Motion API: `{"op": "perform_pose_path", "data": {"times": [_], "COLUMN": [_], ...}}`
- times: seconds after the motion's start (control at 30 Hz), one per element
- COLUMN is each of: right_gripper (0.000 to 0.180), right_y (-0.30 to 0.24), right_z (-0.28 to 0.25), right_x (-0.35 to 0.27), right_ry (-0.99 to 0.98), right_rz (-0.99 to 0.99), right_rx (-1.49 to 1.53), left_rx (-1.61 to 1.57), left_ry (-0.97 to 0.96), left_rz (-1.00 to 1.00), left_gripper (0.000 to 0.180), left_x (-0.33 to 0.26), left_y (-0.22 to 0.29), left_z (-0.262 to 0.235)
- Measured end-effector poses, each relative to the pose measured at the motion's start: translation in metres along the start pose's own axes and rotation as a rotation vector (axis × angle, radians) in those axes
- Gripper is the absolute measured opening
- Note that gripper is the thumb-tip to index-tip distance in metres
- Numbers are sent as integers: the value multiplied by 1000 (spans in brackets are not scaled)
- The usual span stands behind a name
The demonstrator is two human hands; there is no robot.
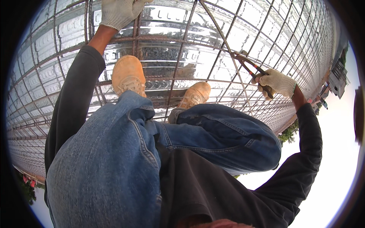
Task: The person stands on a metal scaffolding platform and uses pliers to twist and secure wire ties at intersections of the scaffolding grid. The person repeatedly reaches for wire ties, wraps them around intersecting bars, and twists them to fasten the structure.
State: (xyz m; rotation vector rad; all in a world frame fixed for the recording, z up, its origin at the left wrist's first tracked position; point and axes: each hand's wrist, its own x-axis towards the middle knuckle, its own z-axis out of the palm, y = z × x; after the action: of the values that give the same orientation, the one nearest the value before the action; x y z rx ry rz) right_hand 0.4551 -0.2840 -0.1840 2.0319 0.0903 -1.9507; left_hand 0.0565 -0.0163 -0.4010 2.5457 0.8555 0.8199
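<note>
Your blue jeans (102, 159) fill the lower left and centre of the frame, with 2 tan boots (129, 74) just above. At the right, your gloved right hand (279, 83) curls around the handles of the pincers (249, 60), whose head sits right of top centre, beside a thin diagonal bar (217, 28). Your gloved left hand (119, 15) is cut by the upper-left edge; I cannot tell whether it grips anything. Steel mesh (184, 41) lies over shiny metal sheeting (167, 15), with greenery (291, 133) beyond at lower right.
</note>
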Motion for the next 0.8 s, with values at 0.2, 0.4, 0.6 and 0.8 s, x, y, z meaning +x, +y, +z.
{"op": "perform_pose_path", "data": {"times": [0.2, 0.4, 0.6, 0.8], "right_gripper": [42, 64, 26, 63], "right_y": [5, -8, -24, -11], "right_z": [-9, 26, 4, 22], "right_x": [2, -8, -25, -18], "right_ry": [-22, 468, 103, 303], "right_rz": [-10, -127, -23, -188], "right_rx": [-90, -894, -461, -672], "left_rx": [-38, 16, -28, -13], "left_ry": [-7, -47, -74, 1], "left_rz": [-8, -54, -68, -1], "left_gripper": [61, 60, 61, 61], "left_x": [2, -1, 1, 3], "left_y": [3, 2, 4, 9], "left_z": [2, -2, 3, -3]}}
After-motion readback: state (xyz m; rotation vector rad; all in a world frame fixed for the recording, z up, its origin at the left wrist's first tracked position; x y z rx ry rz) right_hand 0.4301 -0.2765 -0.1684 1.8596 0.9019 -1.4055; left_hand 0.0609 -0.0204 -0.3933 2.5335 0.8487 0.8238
